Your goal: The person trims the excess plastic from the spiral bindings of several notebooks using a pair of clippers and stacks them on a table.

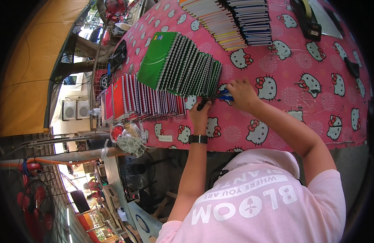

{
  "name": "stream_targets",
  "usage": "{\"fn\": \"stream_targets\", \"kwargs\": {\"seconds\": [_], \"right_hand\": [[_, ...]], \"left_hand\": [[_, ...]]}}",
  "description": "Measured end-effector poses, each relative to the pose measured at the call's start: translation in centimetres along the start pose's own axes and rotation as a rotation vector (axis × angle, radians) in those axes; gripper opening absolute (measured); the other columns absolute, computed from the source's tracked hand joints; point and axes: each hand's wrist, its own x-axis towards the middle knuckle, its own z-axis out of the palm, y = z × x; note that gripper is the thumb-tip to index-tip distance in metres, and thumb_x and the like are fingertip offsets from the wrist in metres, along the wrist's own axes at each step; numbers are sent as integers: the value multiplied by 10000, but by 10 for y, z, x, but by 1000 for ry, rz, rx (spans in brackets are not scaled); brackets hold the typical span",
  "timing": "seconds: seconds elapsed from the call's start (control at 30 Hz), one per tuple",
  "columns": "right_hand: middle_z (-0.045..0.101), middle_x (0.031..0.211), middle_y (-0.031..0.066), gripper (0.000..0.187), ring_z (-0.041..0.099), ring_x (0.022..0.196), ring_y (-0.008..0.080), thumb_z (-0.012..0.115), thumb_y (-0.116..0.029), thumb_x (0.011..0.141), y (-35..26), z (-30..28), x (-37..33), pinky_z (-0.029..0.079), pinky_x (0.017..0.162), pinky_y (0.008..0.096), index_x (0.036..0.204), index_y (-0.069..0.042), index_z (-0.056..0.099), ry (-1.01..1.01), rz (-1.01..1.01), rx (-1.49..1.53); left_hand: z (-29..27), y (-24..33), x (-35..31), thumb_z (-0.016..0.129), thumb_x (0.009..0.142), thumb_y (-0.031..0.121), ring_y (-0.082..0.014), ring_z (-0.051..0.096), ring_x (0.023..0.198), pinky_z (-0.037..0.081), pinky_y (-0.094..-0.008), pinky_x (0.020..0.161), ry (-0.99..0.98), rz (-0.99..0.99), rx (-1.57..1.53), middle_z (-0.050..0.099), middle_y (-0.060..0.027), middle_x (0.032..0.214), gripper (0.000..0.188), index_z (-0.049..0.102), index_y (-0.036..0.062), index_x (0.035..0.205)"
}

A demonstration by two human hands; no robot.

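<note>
Holding a blue-handled tool [225, 97] beside the green notebooks [156, 60].
My right hand [242, 94] is curling its fingers round the handles; my left hand [200, 115] is pinching a dark piece [201, 105], too small to identify. The notebooks are lying fanned on the pink tablecloth [239, 111], probably stiff-covered with bendable coils [183, 65], so best gripped by their covers. A yellow-and-blue label [158, 37] is marking one cover; white lettering [287, 195] is crossing my shirt [276, 224].
</note>
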Motion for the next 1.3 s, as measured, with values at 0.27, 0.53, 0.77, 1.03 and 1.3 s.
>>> {"fn": "stream_targets", "kwargs": {"seconds": [0.27,0.53,0.77,1.03,1.3], "right_hand": [[575,978,64,428,554,979,241,719,-295,669,0,-5,3,379,871,525,1015,-92,569,-74,-5,5],[591,962,69,381,575,965,234,713,-272,676,-10,-2,2,401,869,526,988,-96,581,8,-10,-48],[614,846,76,309,623,831,256,690,-210,686,-1,-10,2,447,848,400,938,-73,574,-111,73,228],[611,884,79,296,612,874,253,680,-229,707,-6,-2,1,428,867,441,938,-76,574,71,-36,-106],[592,967,81,309,575,960,240,671,-230,713,-1,-5,2,411,866,508,964,-70,588,-187,28,51]], "left_hand": [[-3,-3,0,712,759,139,-28,384,447,285,-205,415,-7,-61,36,493,51,549,134,648,21,762],[-4,-7,2,697,764,126,-37,405,451,301,-205,419,-5,-60,42,512,39,562,125,636,18,748],[-9,-20,5,687,766,117,-45,445,472,352,-200,442,-6,-14,15,560,14,610,118,633,15,791],[0,-3,-1,736,725,196,-56,488,510,407,-198,467,-34,-80,88,579,8,644,220,631,21,807],[-7,-16,1,735,735,214,-57,491,537,432,-200,483,-71,-53,88,566,16,662,228,627,26,807]]}}
